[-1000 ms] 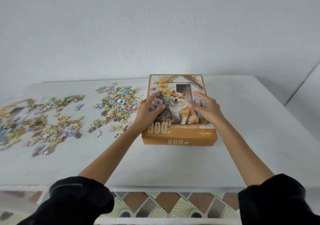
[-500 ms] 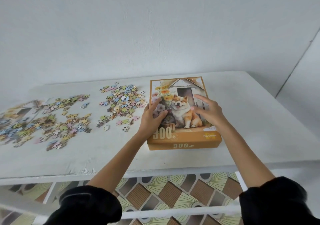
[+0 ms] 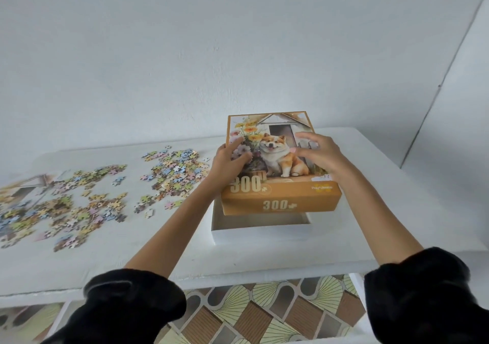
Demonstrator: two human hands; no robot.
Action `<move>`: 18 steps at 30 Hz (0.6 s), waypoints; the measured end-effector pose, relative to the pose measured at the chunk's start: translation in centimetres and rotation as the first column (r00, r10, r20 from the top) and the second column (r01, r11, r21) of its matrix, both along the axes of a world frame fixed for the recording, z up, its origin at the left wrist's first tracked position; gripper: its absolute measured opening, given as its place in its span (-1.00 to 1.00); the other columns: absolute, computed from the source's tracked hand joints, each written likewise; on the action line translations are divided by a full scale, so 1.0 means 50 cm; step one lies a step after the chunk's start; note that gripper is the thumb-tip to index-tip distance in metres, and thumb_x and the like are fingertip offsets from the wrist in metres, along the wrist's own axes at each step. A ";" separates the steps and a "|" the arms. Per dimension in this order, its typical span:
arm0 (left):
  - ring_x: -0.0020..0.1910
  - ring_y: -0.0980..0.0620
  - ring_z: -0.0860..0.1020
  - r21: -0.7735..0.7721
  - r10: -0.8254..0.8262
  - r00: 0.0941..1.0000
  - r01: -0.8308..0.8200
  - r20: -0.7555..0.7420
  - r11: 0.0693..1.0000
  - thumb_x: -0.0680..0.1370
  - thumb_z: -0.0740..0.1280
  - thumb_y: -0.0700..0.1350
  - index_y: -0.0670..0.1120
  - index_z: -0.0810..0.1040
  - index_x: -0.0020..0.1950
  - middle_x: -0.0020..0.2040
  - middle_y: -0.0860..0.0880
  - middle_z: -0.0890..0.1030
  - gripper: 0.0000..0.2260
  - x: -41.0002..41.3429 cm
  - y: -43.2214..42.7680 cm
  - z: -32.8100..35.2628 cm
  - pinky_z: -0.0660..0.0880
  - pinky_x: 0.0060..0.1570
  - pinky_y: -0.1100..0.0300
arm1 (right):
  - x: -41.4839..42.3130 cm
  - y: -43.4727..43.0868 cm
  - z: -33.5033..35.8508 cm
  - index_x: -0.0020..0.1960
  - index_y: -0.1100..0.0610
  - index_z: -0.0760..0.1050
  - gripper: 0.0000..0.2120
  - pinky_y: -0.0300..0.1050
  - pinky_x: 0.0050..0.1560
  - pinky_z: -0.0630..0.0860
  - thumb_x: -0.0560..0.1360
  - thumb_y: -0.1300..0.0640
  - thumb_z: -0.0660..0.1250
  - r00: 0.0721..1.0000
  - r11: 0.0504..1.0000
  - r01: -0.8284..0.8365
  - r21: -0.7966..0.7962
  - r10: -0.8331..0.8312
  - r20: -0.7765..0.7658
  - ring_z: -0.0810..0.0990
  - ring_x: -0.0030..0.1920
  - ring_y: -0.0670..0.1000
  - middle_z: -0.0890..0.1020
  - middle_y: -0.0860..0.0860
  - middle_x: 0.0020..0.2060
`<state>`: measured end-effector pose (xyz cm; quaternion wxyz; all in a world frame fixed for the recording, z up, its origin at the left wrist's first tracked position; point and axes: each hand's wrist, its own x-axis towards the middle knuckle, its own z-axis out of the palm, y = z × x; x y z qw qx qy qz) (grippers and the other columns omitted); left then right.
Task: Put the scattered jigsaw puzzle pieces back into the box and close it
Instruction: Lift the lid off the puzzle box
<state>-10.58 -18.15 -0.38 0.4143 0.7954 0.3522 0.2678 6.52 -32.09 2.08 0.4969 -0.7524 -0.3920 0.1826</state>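
Orange lid (image 3: 280,198) held clear above white box base (image 3: 260,231). Left hand (image 3: 229,162) and right hand (image 3: 321,154) clasp its sides. Puzzle pieces (image 3: 174,171) scattered left on table (image 3: 370,198).

Soft, even daylight around me; faint shadows, no glare, wide-angle bending at frame edges, my sleeves slightly blurred

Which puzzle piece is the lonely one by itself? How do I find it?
Start at the white table and find the open white box bottom under the lifted lid. Look left, past the person's left forearm, to the lone piece. It is pale and lies apart, nearer the front edge than the colourful heaps.
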 end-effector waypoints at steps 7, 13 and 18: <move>0.29 -0.14 0.41 -0.007 -0.029 0.999 0.029 -0.031 1.000 0.55 0.24 0.00 0.06 0.26 0.44 0.43 -0.15 0.28 -0.54 0.139 -0.025 0.009 0.47 0.10 0.11 | 0.120 -0.031 -0.004 0.27 0.02 0.46 -0.54 -0.02 0.36 0.22 0.39 0.06 0.43 0.998 0.999 0.051 -0.012 -0.052 -0.022 0.26 0.42 0.08 0.38 0.04 0.38; 0.28 -0.17 0.41 -0.032 -0.041 0.998 0.040 -0.039 0.999 0.58 0.21 -0.05 0.00 0.26 0.44 0.43 -0.16 0.15 -0.58 0.305 -0.044 -0.007 0.47 0.03 0.19 | 0.280 -0.047 -0.018 0.26 0.05 0.48 -0.55 -0.03 0.36 0.22 0.39 0.07 0.44 0.997 0.997 0.064 -0.046 -0.066 -0.038 0.27 0.41 0.08 0.38 0.06 0.37; 0.30 -0.18 0.38 -0.033 -0.028 0.996 0.026 -0.080 0.999 0.58 0.19 -0.08 -0.01 0.24 0.45 0.43 -0.18 0.15 -0.57 0.446 -0.037 -0.051 0.43 0.09 0.17 | 0.416 -0.035 -0.052 0.26 0.07 0.48 -0.54 0.02 0.39 0.19 0.38 0.06 0.44 0.997 0.994 0.058 -0.090 -0.061 -0.036 0.27 0.41 0.10 0.39 0.08 0.37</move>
